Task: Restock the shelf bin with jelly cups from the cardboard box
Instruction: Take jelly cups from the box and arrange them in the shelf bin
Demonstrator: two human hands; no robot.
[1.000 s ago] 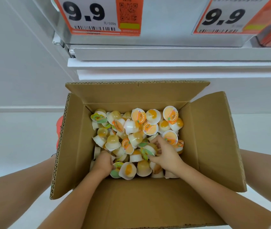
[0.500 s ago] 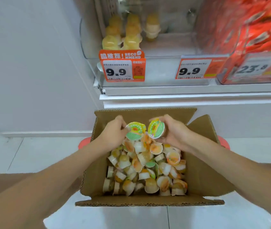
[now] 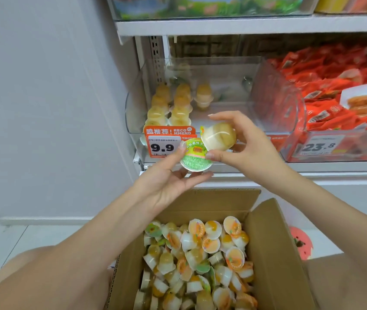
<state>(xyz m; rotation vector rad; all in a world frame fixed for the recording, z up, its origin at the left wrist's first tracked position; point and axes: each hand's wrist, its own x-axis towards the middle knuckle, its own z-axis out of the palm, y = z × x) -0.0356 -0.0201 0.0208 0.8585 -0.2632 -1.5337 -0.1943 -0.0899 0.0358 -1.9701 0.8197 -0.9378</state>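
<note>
My left hand (image 3: 166,182) holds a jelly cup with a green lid (image 3: 195,155) between thumb and fingers, lid facing me. Just right of it, my right hand (image 3: 243,144) grips a yellowish jelly cup (image 3: 219,136) lying on its side. Both cups hang in front of the clear shelf bin (image 3: 234,121), at its front lip. Inside the bin, several yellow jelly cups (image 3: 173,104) stand stacked at the left; its right part is bare. Below my arms the open cardboard box (image 3: 274,253) holds a heap of loose jelly cups (image 3: 200,260).
An orange 9.9 price tag (image 3: 166,143) hangs on the bin's front. To the right, a second clear bin is piled with red snack packets (image 3: 334,86) and tagged 23.8 (image 3: 318,147). A white wall stands left. Another shelf (image 3: 245,24) runs above the bin.
Both hands left the heap in the box, each took a jelly cup, and rose to the front of the shelf bin. The view tilted up from the box to the shelf.
</note>
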